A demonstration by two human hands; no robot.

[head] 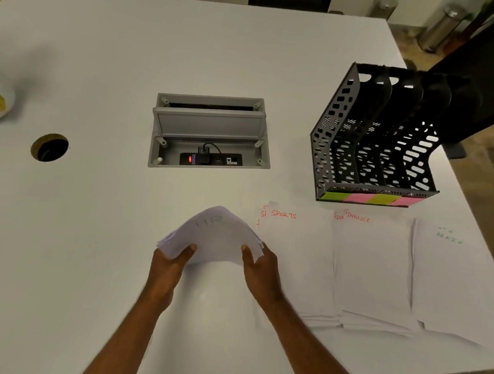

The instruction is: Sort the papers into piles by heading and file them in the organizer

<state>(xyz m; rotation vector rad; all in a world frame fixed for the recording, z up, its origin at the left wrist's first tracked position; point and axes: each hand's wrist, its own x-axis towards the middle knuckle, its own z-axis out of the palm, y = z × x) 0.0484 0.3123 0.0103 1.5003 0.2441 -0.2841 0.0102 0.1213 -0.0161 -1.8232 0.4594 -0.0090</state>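
Hands, two: left hand (172,259) and right hand (258,263) grip one bowed HR stack (215,235) above the white table (102,52). Three piles lie rightward: SPORTS pile (293,257), FINANCE pile (374,265), third pile (457,276). One black organizer (374,138) stands behind them, power box (210,133) mid-table.

I am looking down at a wide white tabletop (107,58) with a round cable hole (50,147) on the left. An open grey power box (210,133) is sitting mid-table. Metal bins (442,27) are standing on patterned floor, far right.
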